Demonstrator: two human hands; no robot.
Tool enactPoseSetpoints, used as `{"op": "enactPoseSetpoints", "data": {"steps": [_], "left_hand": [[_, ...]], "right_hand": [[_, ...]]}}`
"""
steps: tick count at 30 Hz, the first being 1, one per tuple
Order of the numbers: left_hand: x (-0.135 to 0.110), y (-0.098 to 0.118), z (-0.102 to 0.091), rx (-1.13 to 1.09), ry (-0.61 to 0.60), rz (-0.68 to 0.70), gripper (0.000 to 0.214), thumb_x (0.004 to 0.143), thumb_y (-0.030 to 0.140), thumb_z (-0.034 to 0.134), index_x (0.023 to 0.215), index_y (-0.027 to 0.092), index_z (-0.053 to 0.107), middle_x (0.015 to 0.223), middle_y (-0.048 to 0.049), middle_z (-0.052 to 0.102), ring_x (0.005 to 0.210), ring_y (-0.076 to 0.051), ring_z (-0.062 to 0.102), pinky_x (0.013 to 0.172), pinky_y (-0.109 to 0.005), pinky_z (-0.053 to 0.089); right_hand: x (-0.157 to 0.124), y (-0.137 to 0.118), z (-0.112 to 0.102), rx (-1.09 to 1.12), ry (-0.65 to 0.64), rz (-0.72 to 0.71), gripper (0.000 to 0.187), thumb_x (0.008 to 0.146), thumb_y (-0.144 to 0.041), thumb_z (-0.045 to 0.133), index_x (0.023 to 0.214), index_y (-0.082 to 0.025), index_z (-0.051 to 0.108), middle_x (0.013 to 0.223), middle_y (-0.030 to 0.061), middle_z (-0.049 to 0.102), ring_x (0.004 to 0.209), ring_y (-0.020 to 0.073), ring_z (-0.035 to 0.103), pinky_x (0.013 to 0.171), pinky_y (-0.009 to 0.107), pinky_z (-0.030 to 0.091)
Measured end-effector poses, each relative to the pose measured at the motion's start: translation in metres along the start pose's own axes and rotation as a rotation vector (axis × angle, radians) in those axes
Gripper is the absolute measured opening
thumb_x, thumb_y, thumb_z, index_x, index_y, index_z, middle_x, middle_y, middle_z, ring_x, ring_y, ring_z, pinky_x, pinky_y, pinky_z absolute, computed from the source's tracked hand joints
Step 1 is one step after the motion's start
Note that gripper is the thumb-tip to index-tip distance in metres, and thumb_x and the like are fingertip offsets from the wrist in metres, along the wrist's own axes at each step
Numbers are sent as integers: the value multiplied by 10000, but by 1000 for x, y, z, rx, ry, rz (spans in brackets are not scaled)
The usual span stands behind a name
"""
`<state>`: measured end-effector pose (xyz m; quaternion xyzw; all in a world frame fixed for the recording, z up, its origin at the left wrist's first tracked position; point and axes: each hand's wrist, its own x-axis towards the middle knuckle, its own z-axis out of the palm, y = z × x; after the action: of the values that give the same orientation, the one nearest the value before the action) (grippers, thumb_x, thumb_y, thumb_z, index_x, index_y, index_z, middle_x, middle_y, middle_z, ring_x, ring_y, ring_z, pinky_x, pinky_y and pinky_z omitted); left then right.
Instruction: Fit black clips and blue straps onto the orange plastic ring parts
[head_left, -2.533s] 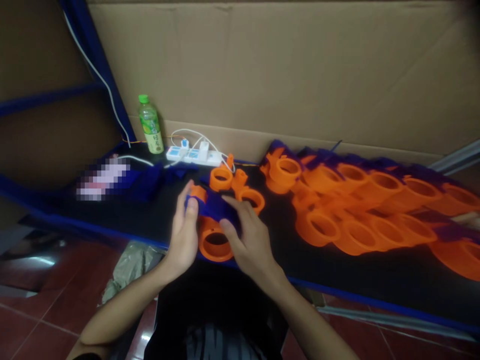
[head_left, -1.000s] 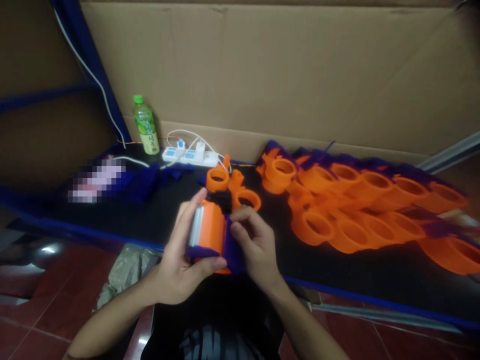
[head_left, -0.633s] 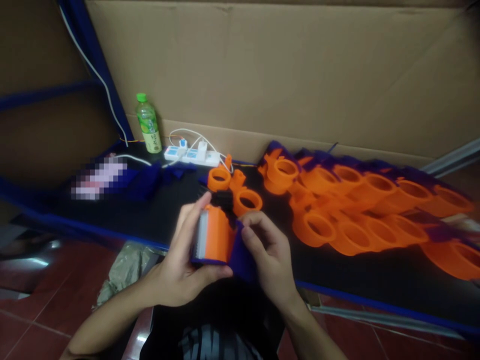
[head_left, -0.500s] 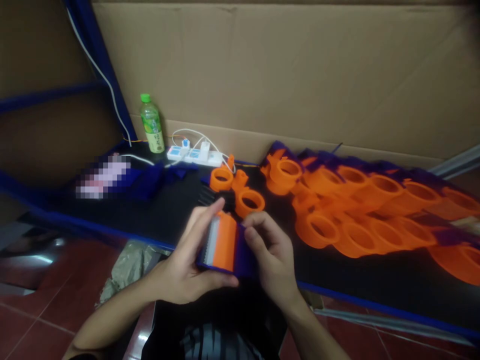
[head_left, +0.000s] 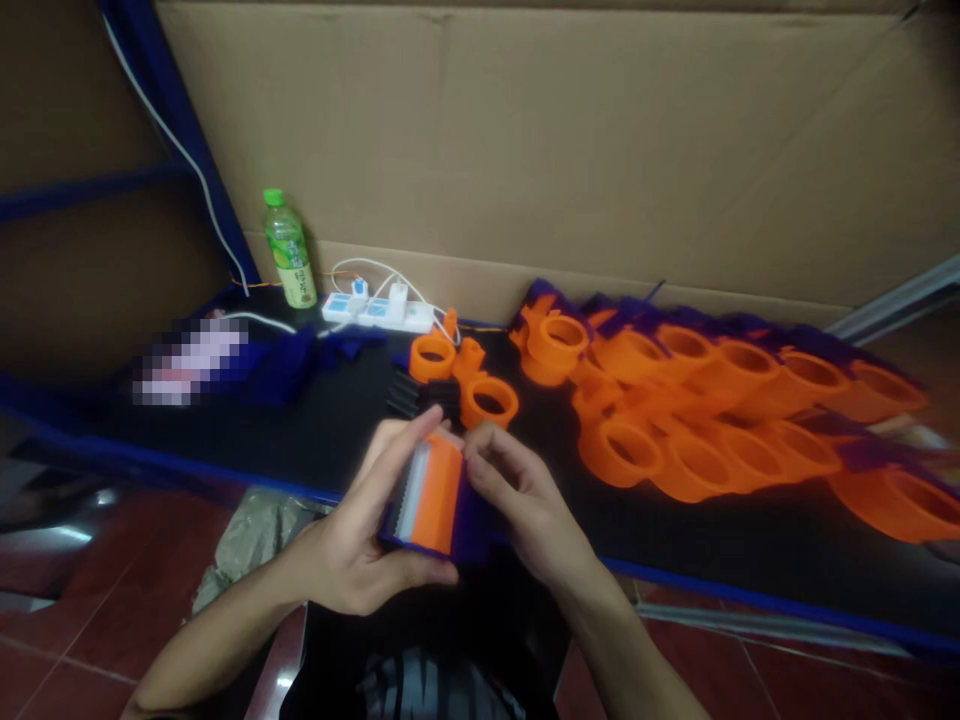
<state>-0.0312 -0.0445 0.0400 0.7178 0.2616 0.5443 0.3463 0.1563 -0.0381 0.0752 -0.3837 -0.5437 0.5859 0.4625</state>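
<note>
My left hand (head_left: 360, 545) is wrapped round an orange plastic tape dispenser (head_left: 435, 495) with a toothed metal edge and a purple frame, held above the near edge of the black table (head_left: 247, 425). My right hand (head_left: 525, 505) pinches the purple part (head_left: 474, 520) on the dispenser's right side. Both hands are closed on it. Just behind them on the table lie a black comb-like piece (head_left: 424, 392) and three loose orange rings (head_left: 487, 400).
Several orange and purple dispensers (head_left: 697, 420) lie in rows across the table's right half. A green bottle (head_left: 287, 250) and a white power strip (head_left: 379, 312) stand at the back left by the cardboard wall (head_left: 525, 130). Purple parts (head_left: 289, 350) lie at left. Red tile floor (head_left: 90, 620) shows below.
I lifted the dispenser off the table and turned it on its side. My right hand moved from lying over it to pinching its purple side.
</note>
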Motion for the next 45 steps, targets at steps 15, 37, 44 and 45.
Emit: {"op": "enactPoseSetpoints", "data": {"steps": [15,37,44,45], "left_hand": [[-2,-3,11,10,136,-85,906,813,391,785,1576,286,307,1421,-139,517,1293,-348,525,1098,-521,444],[25,-50,21,302,-198,-25,526,974,266,551,1493,303,470,1535,-95,479,1454,-267,393,1188,-519,351],[22,-50,35,542,-381,39,506,988,250,502,1492,252,457,1572,-95,452,1487,-283,349,1161,-542,374],[22,-50,34,563,-393,38,502,991,253,496,1492,246,456,1581,-93,439,1491,-284,342,1161,-541,374]], "right_hand": [[-8,-1,-2,-628,223,-353,199,994,-355,536,953,-225,681,1035,65,594,948,190,579,855,316,487],[143,-46,-91,-1299,300,-146,670,814,-465,694,1365,-99,589,1305,199,639,1175,338,610,990,426,472],[186,-31,-96,-1567,260,73,468,816,-465,657,1045,-62,725,1011,233,722,962,323,683,815,356,478],[188,-27,-95,-1596,264,73,468,818,-482,649,1022,-68,729,991,231,724,976,331,681,836,368,473]]}}
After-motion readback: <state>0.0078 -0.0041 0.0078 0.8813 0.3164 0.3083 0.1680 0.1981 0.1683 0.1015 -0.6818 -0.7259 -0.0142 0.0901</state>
